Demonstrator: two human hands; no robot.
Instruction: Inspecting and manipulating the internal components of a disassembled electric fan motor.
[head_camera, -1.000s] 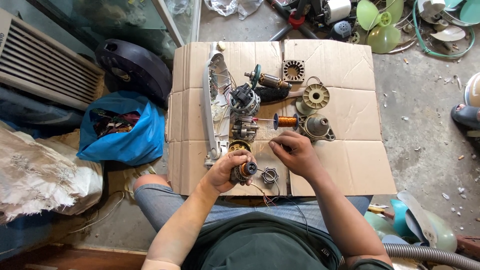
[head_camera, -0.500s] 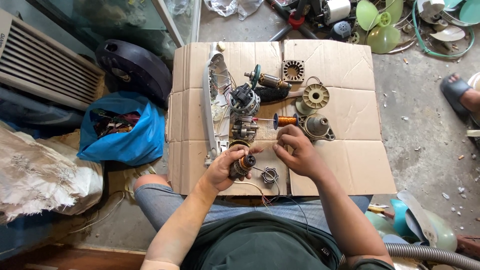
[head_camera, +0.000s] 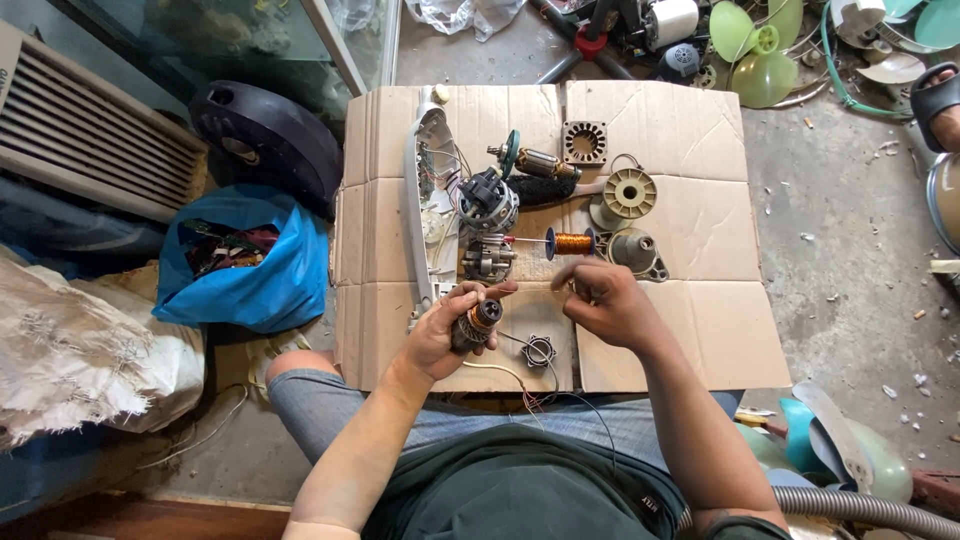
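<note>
I sit on the floor with a flattened sheet of cardboard (head_camera: 700, 330) spread before my knees, and everything I handle lies on it. Off its left edge slumps a blue plastic bag (head_camera: 245, 275), with a round black cover (head_camera: 265, 135) behind it. Along the left side of the cardboard runs a long grey housing shell (head_camera: 422, 200), lying lengthwise away from me. Just right of it sit a dark motor block (head_camera: 487, 203) and, nearer to me, a smaller metal gear assembly (head_camera: 487, 262). Farther out lies a wound armature (head_camera: 535, 163), a square laminated stator (head_camera: 585, 142) beyond it, and a cream plastic wheel (head_camera: 630, 192) to the right. A grey bell-shaped cap (head_camera: 637, 250) rests near my right knuckles, and a spool of copper wire (head_camera: 572, 242) on a thin rod lies just beside it.

My left hand (head_camera: 445, 335) is wrapped around a small motor rotor (head_camera: 475, 322), its fingers closed on it, holding it above the near part of the cardboard with its commutator end pointing right. My right hand (head_camera: 605, 300) hovers just to the right of it, thumb and forefinger pinched narrow; whether they grip a fine wire I cannot tell. Between my wrists a little black ring (head_camera: 538, 351) lies on the cardboard, with thin leads (head_camera: 535, 385) trailing toward my lap.
</note>
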